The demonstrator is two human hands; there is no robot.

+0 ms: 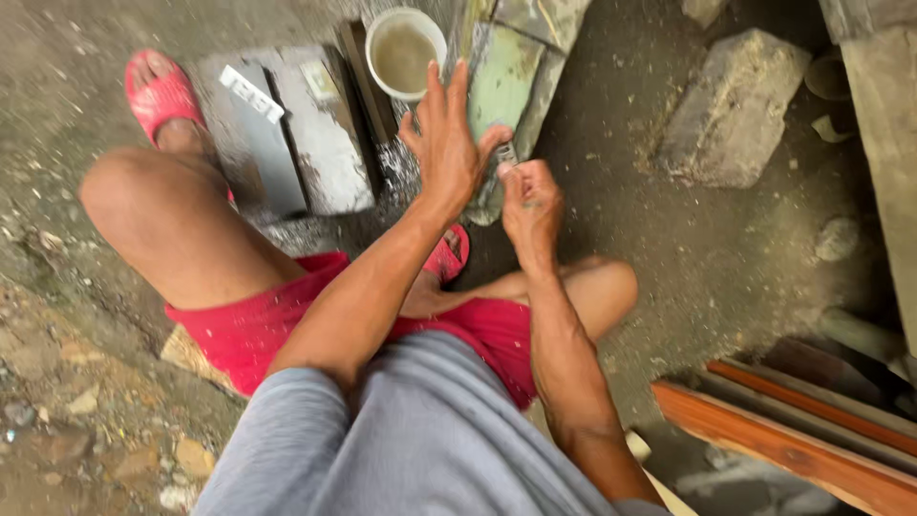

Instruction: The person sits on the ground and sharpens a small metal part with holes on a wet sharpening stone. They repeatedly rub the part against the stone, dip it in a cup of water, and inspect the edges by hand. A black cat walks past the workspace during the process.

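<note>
My left hand (447,143) is open with the fingers spread, hovering over a long greenish sharpening stone (503,72) that lies on the ground. Its thumb reaches toward a small metal blade (506,153). My right hand (531,205) pinches that blade between thumb and fingers, just right of the left hand, at the near end of the stone. A white bowl of murky water (405,53) stands right beyond the left fingertips.
Grey flat stone slabs (315,134) lie to the left of the bowl, by my foot in a red sandal (162,96). A concrete block (731,105) sits at the right. Orange-brown wooden planks (793,444) lie at the lower right. Rubble lines the lower left.
</note>
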